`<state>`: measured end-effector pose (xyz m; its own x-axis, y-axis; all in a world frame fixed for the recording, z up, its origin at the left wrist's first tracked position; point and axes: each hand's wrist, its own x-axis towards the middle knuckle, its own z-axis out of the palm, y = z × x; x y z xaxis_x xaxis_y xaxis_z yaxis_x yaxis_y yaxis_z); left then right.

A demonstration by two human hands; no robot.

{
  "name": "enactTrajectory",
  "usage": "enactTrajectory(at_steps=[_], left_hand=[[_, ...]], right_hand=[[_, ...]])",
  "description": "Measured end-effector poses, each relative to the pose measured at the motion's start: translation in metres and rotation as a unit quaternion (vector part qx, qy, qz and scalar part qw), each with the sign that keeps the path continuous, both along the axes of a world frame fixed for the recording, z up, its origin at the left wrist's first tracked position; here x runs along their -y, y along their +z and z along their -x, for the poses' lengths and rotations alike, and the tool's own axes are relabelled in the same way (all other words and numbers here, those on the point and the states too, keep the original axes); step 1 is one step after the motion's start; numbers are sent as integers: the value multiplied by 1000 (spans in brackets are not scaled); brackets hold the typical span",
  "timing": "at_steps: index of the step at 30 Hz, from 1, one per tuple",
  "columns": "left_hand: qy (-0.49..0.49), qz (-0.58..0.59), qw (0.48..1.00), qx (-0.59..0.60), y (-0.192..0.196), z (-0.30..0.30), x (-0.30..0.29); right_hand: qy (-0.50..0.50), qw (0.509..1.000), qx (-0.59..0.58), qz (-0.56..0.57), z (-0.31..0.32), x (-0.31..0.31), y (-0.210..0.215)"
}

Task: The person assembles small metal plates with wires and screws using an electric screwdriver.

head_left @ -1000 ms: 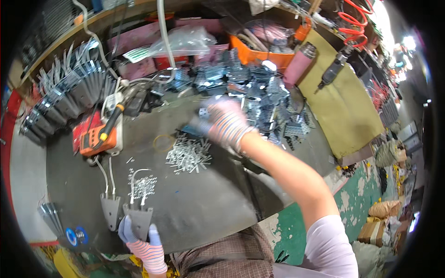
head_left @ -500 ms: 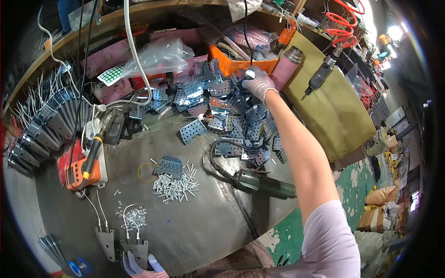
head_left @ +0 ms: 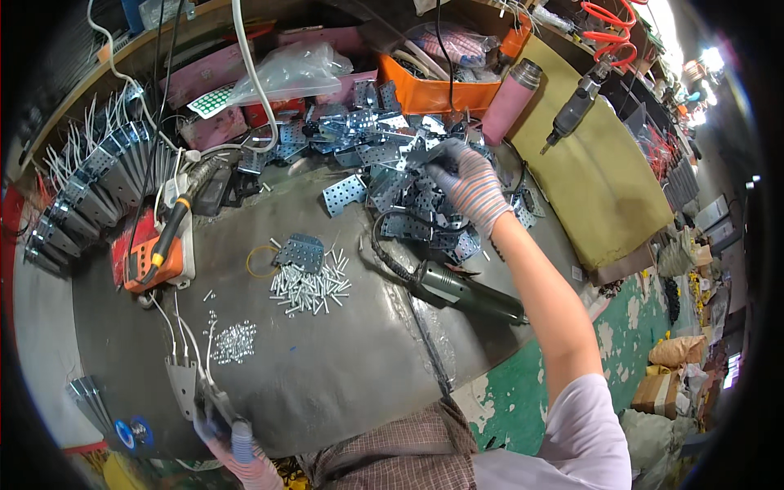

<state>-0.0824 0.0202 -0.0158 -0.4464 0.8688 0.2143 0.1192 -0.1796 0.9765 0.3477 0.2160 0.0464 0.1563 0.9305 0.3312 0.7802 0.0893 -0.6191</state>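
Below and left of the screw pile [head_left: 317, 287], the left hand [head_left: 235, 457] pinches a gray metal plate [head_left: 219, 404] with white wires between thumb and fingers. The plate looks light and stiff, the wires bendy, so its edges seem best to grab. Up and right of the screws, the right hand [head_left: 469, 180] curls over holed metal brackets [head_left: 382, 153]; I can't tell if its fingers pinch one.
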Motion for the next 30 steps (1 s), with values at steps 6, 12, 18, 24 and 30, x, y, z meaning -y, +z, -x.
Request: enactTrajectory(at_steps=[6,12,18,24,30], left_hand=[[-252,118,778,563,33,-14,-14],[-255,156,739,604,31,-31,-11],[-280,230,820,443,60,-45,0],[-323,262,800,432,45,-50,4],[-353,286,763,460,41,-65,9]], right_hand=[[75,887,-416,185,85,88,58],[200,926,67,313,129,181,-5],[100,968,228,37,132,179,-3],[200,976,83,13,135,171,-36],[219,965,-67,-128,181,155,-22]])
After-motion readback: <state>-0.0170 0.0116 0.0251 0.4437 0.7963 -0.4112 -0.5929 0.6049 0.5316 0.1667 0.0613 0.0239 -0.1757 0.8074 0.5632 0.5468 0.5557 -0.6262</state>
